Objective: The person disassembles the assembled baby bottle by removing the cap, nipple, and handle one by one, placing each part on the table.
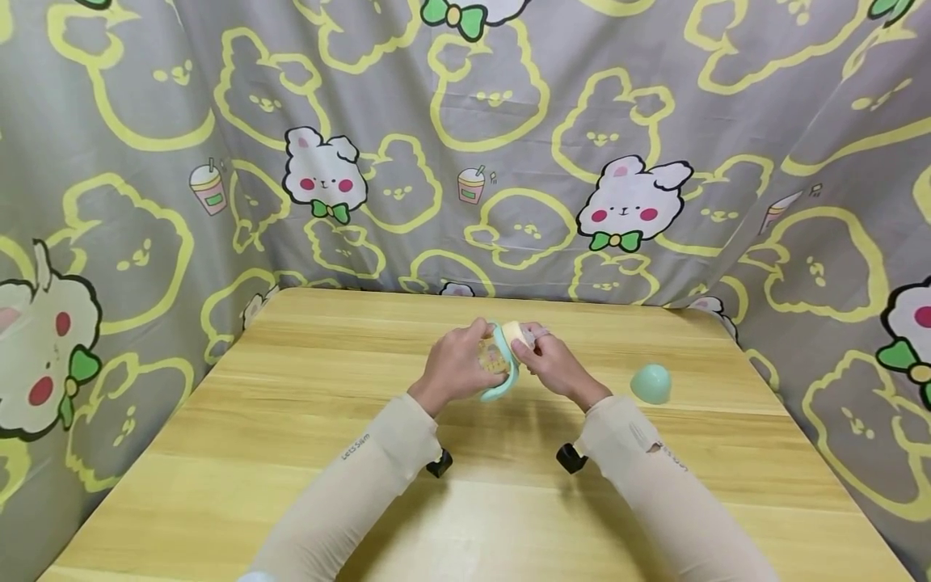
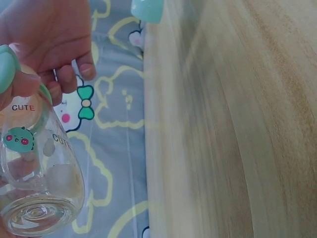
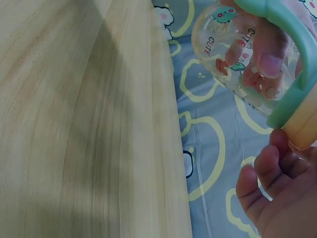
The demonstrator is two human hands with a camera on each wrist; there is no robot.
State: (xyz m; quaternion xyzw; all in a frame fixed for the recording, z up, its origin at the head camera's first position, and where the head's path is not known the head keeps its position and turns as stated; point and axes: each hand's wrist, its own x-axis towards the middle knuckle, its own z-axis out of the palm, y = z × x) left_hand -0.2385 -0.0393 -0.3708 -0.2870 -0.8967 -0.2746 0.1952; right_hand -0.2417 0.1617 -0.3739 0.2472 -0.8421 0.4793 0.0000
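Observation:
A clear baby bottle (image 2: 47, 173) with "CUTE" lettering and small cartoon prints is held above the table. My left hand (image 1: 457, 361) grips its body, fingers and thumb wrapped round it. Around the neck runs a mint green handle piece (image 3: 297, 47). My right hand (image 1: 550, 360) pinches the pale yellow collar (image 1: 513, 333) at the top end, where a clear teat shows partly behind the fingers. In the head view the bottle lies tilted, its top toward the right hand. To the right, a mint green dome-shaped cap (image 1: 650, 384) sits on the table.
The wooden table (image 1: 291, 453) spreads beneath both arms, its far edge near a grey curtain (image 1: 509, 202) printed with yellow outlines and white rabbits. Curtain also hangs at the left and right sides. Black wrist camera mounts (image 1: 570, 458) stick out below the sleeves.

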